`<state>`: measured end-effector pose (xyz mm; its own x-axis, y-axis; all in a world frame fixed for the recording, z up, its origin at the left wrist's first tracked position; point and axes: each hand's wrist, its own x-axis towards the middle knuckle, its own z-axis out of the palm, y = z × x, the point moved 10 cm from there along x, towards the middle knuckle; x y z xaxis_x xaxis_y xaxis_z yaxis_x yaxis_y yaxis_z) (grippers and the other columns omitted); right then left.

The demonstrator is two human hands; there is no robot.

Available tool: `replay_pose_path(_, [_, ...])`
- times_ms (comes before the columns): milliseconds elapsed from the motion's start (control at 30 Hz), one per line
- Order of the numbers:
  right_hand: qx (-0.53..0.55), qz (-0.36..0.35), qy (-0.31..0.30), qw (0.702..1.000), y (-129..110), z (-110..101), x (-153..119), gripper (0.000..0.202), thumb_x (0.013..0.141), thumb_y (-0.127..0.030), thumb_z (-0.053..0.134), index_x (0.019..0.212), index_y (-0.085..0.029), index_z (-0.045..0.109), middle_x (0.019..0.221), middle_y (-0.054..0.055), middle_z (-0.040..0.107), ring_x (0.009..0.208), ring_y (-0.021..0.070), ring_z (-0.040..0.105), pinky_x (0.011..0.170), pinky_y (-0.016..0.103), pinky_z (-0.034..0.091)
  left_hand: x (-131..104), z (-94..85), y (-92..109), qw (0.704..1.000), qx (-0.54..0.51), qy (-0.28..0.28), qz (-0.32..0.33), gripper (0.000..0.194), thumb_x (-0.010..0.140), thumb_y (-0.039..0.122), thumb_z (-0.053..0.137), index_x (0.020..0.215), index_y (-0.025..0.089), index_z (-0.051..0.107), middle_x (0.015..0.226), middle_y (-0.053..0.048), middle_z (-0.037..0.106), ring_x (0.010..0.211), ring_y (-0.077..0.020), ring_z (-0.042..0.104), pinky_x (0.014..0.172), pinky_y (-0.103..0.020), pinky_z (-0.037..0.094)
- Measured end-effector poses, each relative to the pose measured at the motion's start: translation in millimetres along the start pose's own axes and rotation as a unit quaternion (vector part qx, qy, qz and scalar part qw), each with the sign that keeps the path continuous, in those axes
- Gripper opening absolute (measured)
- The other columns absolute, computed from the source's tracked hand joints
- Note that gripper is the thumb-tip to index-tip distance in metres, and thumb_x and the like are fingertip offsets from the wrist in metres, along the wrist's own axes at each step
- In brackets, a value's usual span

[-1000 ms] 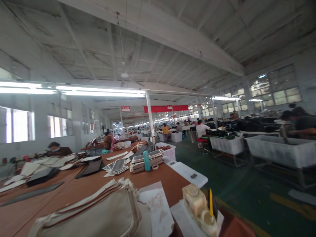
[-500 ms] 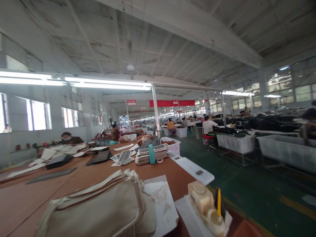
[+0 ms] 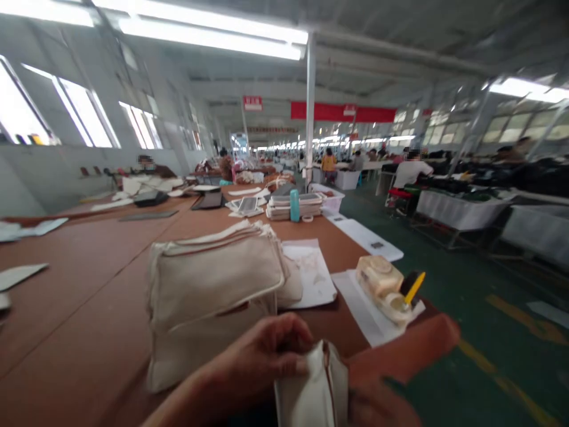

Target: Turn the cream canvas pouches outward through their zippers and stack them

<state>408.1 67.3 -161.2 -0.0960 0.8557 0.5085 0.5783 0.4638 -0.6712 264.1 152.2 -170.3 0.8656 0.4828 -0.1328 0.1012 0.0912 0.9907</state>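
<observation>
At the bottom centre, my left hand (image 3: 278, 347) is closed on the top left edge of a cream pouch-like bag piece (image 3: 306, 388), thumb in front. A brown-lined opening runs down that piece. My right hand (image 3: 384, 406) is at the piece's right side, low in the view and blurred; its fingers are partly hidden, and a dark green shape shows by it. Just beyond my left hand lies a stack of cream bag pieces (image 3: 217, 270) with piping and brown edges.
Right of the stack are a stained white sheet (image 3: 311, 273) and a glue-crusted plastic container (image 3: 380, 276) with a yellow-handled tool (image 3: 414, 287). Farther back stand bundled panels (image 3: 278, 207) and a teal bottle (image 3: 294, 206). A brown flap (image 3: 413, 347) juts out at the table's right edge. Co-workers sit beyond.
The view has tilted down, bringing more of the tabletop into sight. Both my hands and the cream bag piece have come into view at the bottom.
</observation>
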Motion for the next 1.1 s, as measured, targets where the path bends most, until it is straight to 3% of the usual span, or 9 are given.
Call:
replay_pose_path(133, [0.179, 0.147, 0.061, 0.971, 15.9, 21.9, 7.5, 0.034, 0.09, -0.025, 0.052, 0.124, -0.026, 0.054, 0.124, 0.008, 0.057, 0.117, 0.026, 0.051, 0.1, 0.039, 0.043, -5.2, 11.3, -1.5, 0.991, -0.08, -0.105, -0.007, 0.043, 0.076, 0.038, 0.079, 0.104, 0.015, 0.056, 0.091, -0.003, 0.059, 0.08, -0.0129, 0.052, 0.069, -0.022, 0.039])
replay_pose_path(233, [0.443, 0.182, -0.075, 0.875, 5.5, 76.6, 33.8, 0.043, 0.074, -0.027, 0.057, 0.117, -0.018, 0.057, 0.114, 0.009, 0.06, 0.104, 0.0244, 0.055, 0.085, 0.034, 0.047, -16.1, 7.7, 9.9, 0.995, 0.015, -0.099, 0.024, 0.039, 0.08, 0.039, 0.074, 0.105, 0.016, 0.056, 0.088, -0.001, 0.055, 0.078, -0.0118, 0.048, 0.067, -0.02, 0.037])
replay_pose_path(300, [0.517, 0.202, -0.165, 0.815, -3.9, 106.8, 34.7, 0.044, 0.067, -0.029, 0.061, 0.108, -0.016, 0.059, 0.099, 0.007, 0.06, 0.085, 0.0197, 0.055, 0.071, 0.028, 0.045, -27.2, 3.5, 15.8, 0.992, 0.078, -0.092, 0.035, 0.038, 0.082, 0.039, 0.071, 0.107, 0.016, 0.055, 0.086, 0.001, 0.053, 0.075, -0.0107, 0.045, 0.065, -0.019, 0.036])
replay_pose_path(333, [0.518, 0.213, -0.191, 0.806, -4.7, 117.2, 30.3, 0.044, 0.065, -0.031, 0.065, 0.106, -0.015, 0.058, 0.095, 0.005, 0.059, 0.08, 0.0177, 0.053, 0.066, 0.026, 0.043, -33.0, 1.5, 16.5, 0.991, 0.096, -0.093, 0.029, 0.038, 0.084, 0.039, 0.069, 0.11, 0.016, 0.054, 0.085, 0.001, 0.053, 0.074, -0.0104, 0.044, 0.064, -0.019, 0.036])
replay_pose_path(467, [0.465, 0.238, -0.203, 0.828, 0.7, 129.5, 8.4, 0.036, 0.072, -0.038, 0.073, 0.095, -0.016, 0.057, 0.083, 0.0, 0.053, 0.073, 0.0132, 0.044, 0.063, 0.023, 0.035, -50.0, -13.6, 8.1, 0.985, 0.15, -0.08, -0.02, 0.04, 0.085, 0.035, 0.066, 0.117, 0.015, 0.052, 0.085, 0.001, 0.056, 0.072, -0.0102, 0.046, 0.063, -0.018, 0.037])
replay_pose_path(633, [0.266, 0.153, -0.191, 0.932, -22.5, 103.0, 13.4, 0.019, 0.092, -0.034, 0.058, 0.085, -0.017, 0.055, 0.077, -0.001, 0.051, 0.07, 0.0126, 0.043, 0.062, 0.023, 0.034, -56.7, -23.3, -11.0, 0.977, 0.193, -0.05, -0.069, 0.03, 0.084, 0.04, 0.066, 0.098, 0.015, 0.061, 0.084, 0.001, 0.057, 0.076, -0.012, 0.048, 0.064, -0.018, 0.038])
replay_pose_path(733, [0.161, 0.097, -0.201, 0.961, -44.0, 91.2, 20.5, 0.016, 0.096, -0.029, 0.05, 0.083, -0.019, 0.053, 0.075, -0.002, 0.052, 0.067, 0.0122, 0.045, 0.062, 0.024, 0.035, -58.2, -15.6, -10.0, 0.979, 0.191, -0.053, -0.045, 0.031, 0.086, 0.044, 0.064, 0.093, 0.014, 0.062, 0.078, 0.002, 0.053, 0.071, -0.0103, 0.045, 0.061, -0.018, 0.035])
replay_pose_path(900, [0.095, 0.098, -0.228, 0.964, -55.0, 85.9, 23.3, 0.022, 0.099, -0.031, 0.044, 0.084, -0.02, 0.055, 0.075, -0.001, 0.057, 0.067, 0.013, 0.051, 0.062, 0.026, 0.036, -61.3, -9.1, -3.6, 0.977, 0.21, -0.029, -0.017, 0.033, 0.088, 0.048, 0.061, 0.089, 0.014, 0.06, 0.075, 0.003, 0.052, 0.068, -0.0094, 0.042, 0.059, -0.017, 0.033])
replay_pose_path(1100, [0.204, 0.161, -0.225, 0.939, -49.8, 86.9, 25.1, 0.024, 0.096, -0.035, 0.045, 0.083, -0.019, 0.057, 0.075, -0.001, 0.053, 0.069, 0.0138, 0.046, 0.063, 0.025, 0.036, -66.3, -13.0, -1.9, 0.991, 0.123, -0.009, -0.053, 0.028, 0.088, 0.042, 0.059, 0.085, 0.014, 0.063, 0.074, 0.002, 0.049, 0.068, -0.01, 0.04, 0.059, -0.018, 0.033])
